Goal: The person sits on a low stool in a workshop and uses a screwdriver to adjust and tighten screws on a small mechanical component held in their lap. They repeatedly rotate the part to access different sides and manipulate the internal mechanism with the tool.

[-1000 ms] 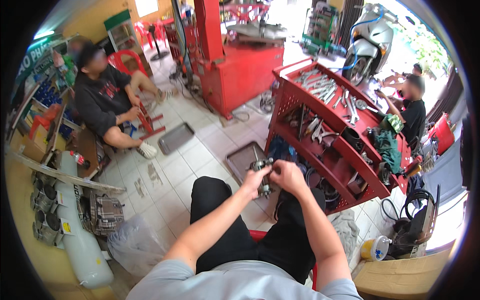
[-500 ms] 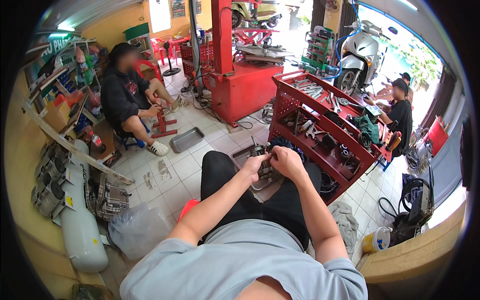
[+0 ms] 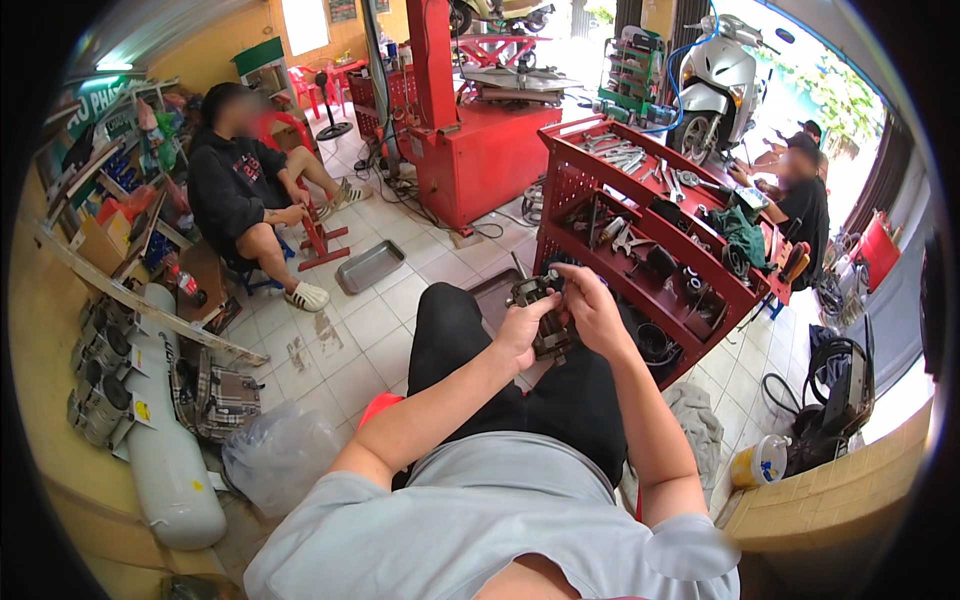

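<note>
Between my knees I hold a grey-brown metal engine part (image 3: pixel 549 338) with a thin rod sticking up at its far end. My left hand (image 3: pixel 522 332) is closed round its left side, thumb on top. Just to the right, my right hand (image 3: pixel 592 308) has its fingers stretched out over the part's upper right. Whether those fingertips touch the metal is hard to see. Below and beyond the part, a dark metal tray (image 3: pixel 492 298) lies on the floor, partly hidden by my leg and hands.
A red tool trolley (image 3: pixel 640 290) loaded with wrenches stands close on my right. Another metal tray (image 3: pixel 371 267) lies ahead on the tiles. At the left sit a person in black (image 3: pixel 245 190) and a grey tank (image 3: pixel 170 430). A person (image 3: pixel 800 200) sits beyond the trolley.
The engine part has come up and nearer to me, off the tray area. My right hand's fingers have gone from bent over the part to stretched out.
</note>
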Demonstrator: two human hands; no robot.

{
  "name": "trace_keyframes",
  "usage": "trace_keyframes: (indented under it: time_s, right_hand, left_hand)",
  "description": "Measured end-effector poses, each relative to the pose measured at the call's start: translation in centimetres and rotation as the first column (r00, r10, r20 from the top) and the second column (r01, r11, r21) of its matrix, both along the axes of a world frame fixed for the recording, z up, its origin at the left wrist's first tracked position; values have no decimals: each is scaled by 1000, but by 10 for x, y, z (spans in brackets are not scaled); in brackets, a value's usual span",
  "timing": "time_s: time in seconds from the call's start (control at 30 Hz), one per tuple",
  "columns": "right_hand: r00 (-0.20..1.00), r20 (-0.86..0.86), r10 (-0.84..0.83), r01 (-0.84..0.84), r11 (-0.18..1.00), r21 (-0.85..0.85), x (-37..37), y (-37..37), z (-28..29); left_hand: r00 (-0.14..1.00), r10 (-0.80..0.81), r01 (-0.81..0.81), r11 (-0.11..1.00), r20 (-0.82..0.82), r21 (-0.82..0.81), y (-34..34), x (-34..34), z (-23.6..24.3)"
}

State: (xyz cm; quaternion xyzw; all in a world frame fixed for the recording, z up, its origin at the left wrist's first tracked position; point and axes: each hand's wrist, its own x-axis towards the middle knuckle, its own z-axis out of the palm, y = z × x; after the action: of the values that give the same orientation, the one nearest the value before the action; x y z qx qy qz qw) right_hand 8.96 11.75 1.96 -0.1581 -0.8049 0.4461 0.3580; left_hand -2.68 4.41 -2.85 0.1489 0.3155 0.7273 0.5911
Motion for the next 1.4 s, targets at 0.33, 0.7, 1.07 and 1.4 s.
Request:
trace_keyframes:
  time_s: [0.33, 0.7, 1.07, 1.4]
  right_hand:
    - [995, -96, -5, -37, 902, -429, -1, -10, -6]
    - [996, -48, -73, 83, 956, 280, -7, -39, -5]
    - [989, -69, -133, 150, 854, 499, -10, -41, -15]
    - [984, -100, -149, 178, 883, 435, -8, -38, -7]
  left_hand:
    - [999, -29, 26, 998, -43, -55, -26, 15, -14]
    - [977, -148, 133, 985, -151, -108, -33, 15, -15]
    - [983, -170, 172, 984, 65, -35, -29, 17, -32]
    - [991, -133, 134, 990, 29, -43, -30, 9, -19]
